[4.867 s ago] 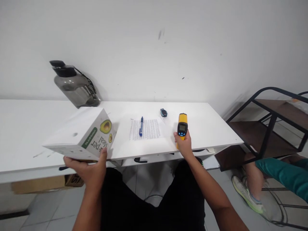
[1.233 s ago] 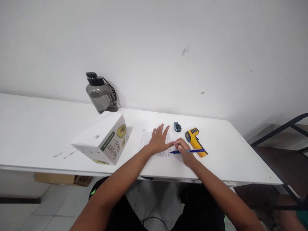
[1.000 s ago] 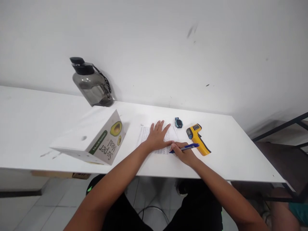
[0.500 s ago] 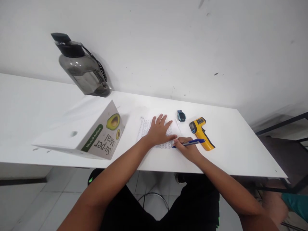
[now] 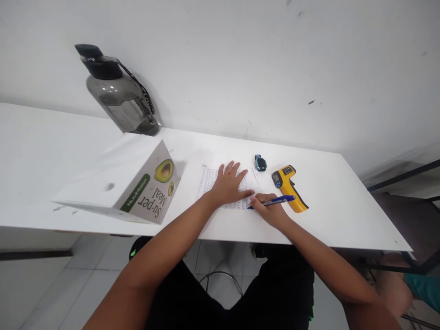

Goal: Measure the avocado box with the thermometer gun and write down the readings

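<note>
The left hand (image 5: pixel 227 189) lies flat, palm down with fingers spread, over the printed or written sheet of paper (image 5: pixel 206 178) on the white table (image 5: pixel 337 201). The right hand (image 5: pixel 271 213) pinches a blue pen (image 5: pixel 277 200) at the sheet's four o'clock, its tip toward nine and its tail toward three; whether the tip meets the paper is too small to tell. To write neatly, the left palm should press evenly so the sheet cannot creep, and its thumb, right by the pen fingers, would do better eased toward ten. A light pinch and short strokes seem best. The pen's tail overlaps the yellow thermometer (image 5: pixel 288 187) at three in this view, contact unclear, so wide swings could knock it. The watch (image 5: pixel 260 164) at two, box (image 5: pixel 134 176) at nine and bottle (image 5: pixel 120 101) at ten look out of the way.
</note>
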`<action>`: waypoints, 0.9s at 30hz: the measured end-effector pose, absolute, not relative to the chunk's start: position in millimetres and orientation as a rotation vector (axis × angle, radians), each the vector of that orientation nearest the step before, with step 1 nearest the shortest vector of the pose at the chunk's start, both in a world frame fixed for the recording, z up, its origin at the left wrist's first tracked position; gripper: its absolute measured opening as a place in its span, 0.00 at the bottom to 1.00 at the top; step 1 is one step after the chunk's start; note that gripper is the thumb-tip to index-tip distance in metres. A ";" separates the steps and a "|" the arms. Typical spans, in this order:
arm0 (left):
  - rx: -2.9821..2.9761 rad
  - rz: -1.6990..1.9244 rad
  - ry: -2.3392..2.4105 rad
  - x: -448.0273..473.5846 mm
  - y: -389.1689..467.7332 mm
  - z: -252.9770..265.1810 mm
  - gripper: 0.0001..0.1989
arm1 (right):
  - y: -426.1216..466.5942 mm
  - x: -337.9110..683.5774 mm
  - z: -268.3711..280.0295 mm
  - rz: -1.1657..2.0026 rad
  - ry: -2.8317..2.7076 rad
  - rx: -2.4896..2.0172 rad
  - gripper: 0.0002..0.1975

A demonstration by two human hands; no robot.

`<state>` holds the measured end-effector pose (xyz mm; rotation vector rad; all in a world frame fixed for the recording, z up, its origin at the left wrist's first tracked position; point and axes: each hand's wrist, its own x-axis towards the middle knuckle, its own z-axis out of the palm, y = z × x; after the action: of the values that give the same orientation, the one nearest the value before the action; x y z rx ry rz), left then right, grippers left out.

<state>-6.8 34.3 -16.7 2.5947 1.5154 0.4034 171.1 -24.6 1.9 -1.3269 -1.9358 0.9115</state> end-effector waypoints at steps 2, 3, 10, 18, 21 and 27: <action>2.597 0.406 1.518 -6.4 34.2 -16.5 0.41 | -24.9 170.7 2.1 0.910 -1.921 -1.328 0.19; 2.598 0.409 1.518 -6.3 34.2 -16.5 0.41 | -25.0 170.4 2.2 0.909 -1.919 -1.330 0.19; 2.605 0.435 1.513 -6.9 35.1 -19.1 0.40 | -25.5 169.8 2.0 0.870 -1.896 -1.346 0.19; 2.588 0.440 1.520 -6.2 34.9 -16.9 0.40 | -24.7 172.0 1.2 0.926 -1.944 -1.338 0.19; 2.571 0.406 1.511 -6.1 34.1 -15.1 0.40 | -24.6 171.8 0.5 0.914 -1.925 -1.347 0.20; 2.571 0.417 1.507 -6.4 34.6 -15.1 0.39 | -24.8 169.9 0.9 0.903 -1.895 -1.352 0.20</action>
<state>-6.4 34.6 -15.1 2.5713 1.5073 0.4169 169.9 -24.8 0.9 -1.3520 -1.8953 0.9030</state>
